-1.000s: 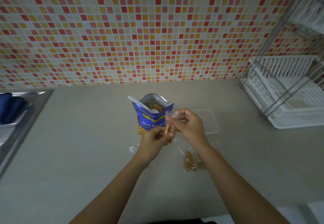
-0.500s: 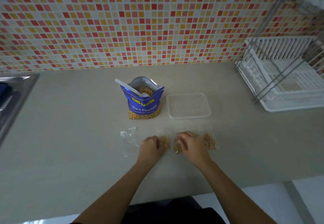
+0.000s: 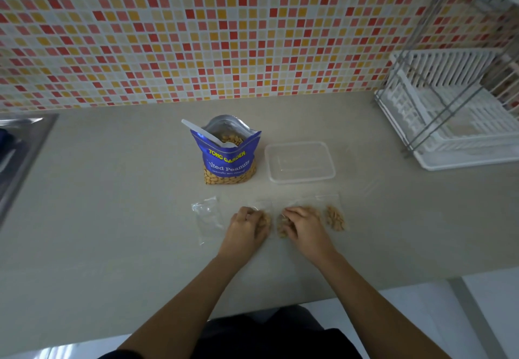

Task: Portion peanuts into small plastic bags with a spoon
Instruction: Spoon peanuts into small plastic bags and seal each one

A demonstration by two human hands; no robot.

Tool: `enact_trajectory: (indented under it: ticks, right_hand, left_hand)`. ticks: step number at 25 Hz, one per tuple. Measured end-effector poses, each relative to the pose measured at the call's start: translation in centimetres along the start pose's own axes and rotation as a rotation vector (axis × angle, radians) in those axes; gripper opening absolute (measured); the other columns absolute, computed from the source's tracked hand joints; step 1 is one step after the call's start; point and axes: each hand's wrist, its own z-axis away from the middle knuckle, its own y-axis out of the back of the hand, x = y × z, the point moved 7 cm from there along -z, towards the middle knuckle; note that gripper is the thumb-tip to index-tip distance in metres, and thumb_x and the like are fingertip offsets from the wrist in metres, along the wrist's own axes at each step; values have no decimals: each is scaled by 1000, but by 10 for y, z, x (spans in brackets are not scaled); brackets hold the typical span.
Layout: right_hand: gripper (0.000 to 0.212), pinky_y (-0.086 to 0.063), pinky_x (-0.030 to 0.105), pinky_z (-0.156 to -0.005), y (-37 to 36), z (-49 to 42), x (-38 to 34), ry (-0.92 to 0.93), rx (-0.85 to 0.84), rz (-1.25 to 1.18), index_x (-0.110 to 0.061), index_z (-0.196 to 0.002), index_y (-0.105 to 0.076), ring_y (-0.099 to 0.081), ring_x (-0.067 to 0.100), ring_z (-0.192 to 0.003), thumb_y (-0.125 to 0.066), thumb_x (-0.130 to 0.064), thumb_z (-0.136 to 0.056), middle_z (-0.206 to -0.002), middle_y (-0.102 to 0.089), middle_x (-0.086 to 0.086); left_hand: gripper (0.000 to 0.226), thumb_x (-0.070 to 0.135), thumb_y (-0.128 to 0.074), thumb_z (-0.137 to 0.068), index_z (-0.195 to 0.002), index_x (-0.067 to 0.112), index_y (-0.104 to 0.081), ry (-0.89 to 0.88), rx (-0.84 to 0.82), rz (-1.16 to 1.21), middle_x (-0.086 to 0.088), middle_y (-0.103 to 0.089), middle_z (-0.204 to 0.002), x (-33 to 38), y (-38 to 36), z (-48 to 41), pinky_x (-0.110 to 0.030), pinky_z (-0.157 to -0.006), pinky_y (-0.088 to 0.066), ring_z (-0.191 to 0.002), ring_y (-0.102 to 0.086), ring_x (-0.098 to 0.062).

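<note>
By the look of the counter [image 3: 112, 218], the job was well on: only the empty bag [image 3: 207, 215], at nine o'clock of the left hand [image 3: 245, 229], awaited peanuts, while three bags held some. The left hand's fingers curled onto the first bag [image 3: 265, 222] at its two o'clock, the right hand [image 3: 305, 226] curled onto the second bag [image 3: 281, 226] at its ten o'clock, and the third bag [image 3: 334, 218] lay free at its three o'clock. The spoon [image 3: 205, 133] sat in the pouch [image 3: 229, 159], at twelve o'clock, well apart from both hands.

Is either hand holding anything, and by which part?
Cannot be told: left hand covers one peanut bag, right hand a second peanut bag, both curled over the peanut ends, gripping or just pressing.
</note>
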Motion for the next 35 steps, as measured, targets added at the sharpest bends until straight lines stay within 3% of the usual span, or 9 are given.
enact_trajectory:
  ticks: [4,8,13,18,23,27,29,33,35]
  right_hand:
    - [31,-45,32,-90,13,-4,-24,35,55,2,-6,-113,-62,-58,28,-104,-57,-19,-85,-113,-62,10]
    - [33,-44,35,-88,-3,-19,-69,124,-31,-50,-8,-116,-60,-59,30,-103,-52,-21,-87,-112,-61,12]
    - [46,-40,37,-90,-51,-41,-117,29,-204,42,-4,-122,-49,-50,32,-114,-55,-33,-87,-122,-51,16]
    - [52,-40,35,-91,-74,-51,-124,-59,-239,102,-4,-118,-48,-51,31,-112,-66,-34,-80,-124,-46,15]
    - [46,-39,29,-97,-74,-52,-117,-217,-197,-215,-10,-119,-54,-48,22,-113,-68,-23,-77,-123,-48,10]
    - [18,-43,15,-58,-41,-54,-122,-403,-120,-983,-18,-94,-55,-56,10,-73,-68,-15,-81,-98,-62,6]
    - [20,-45,21,-61,-9,-54,-125,-340,-53,-1148,-23,-88,-56,-58,14,-74,-71,-15,-78,-90,-65,2]
    - [27,-51,23,-58,60,-63,-136,-185,26,-1247,-23,-91,-56,-62,10,-65,-70,-5,-77,-82,-66,0]
    - [29,-52,29,-61,86,-71,-136,-140,71,-1184,-28,-90,-58,-61,15,-71,-75,-12,-73,-84,-66,2]
  left_hand:
    - [39,32,-57,-80,-106,4,-65,-50,127,-8,-17,-63,-103,-16,35,1,-32,-83,-49,-91,-63,-33]
    - [33,15,-62,-78,-107,0,-65,30,192,-90,-21,-64,-103,-77,77,-2,-33,-88,-43,-92,-63,-39]
    - [33,8,-68,-72,-104,0,-67,-15,51,-181,-21,-69,-101,-100,92,-16,-36,-85,-52,-94,-65,-35]
    - [36,8,-61,-80,-116,4,-60,134,-62,-112,-20,-60,-107,-113,81,-19,-32,-87,-40,-101,-55,-36]
    - [16,2,-58,-83,-91,10,-70,248,16,285,-4,-59,-80,-106,103,-15,-24,-73,-45,-69,-59,-19]
    - [18,-5,-52,-86,-82,10,-62,425,39,919,-6,-52,-70,-87,131,-5,-18,-59,-52,-55,-54,-13]
    - [17,-5,-50,-85,-81,9,-59,422,23,1027,-5,-52,-66,-69,150,-3,-18,-56,-52,-53,-54,-12]
    - [20,4,-49,-87,-82,10,-67,300,-50,1131,-7,-62,-75,-31,182,-19,-25,-63,-56,-64,-60,-15]
    - [18,6,-50,-89,-90,5,-68,247,-56,1177,-13,-61,-84,-18,195,-31,-26,-69,-56,-70,-60,-18]
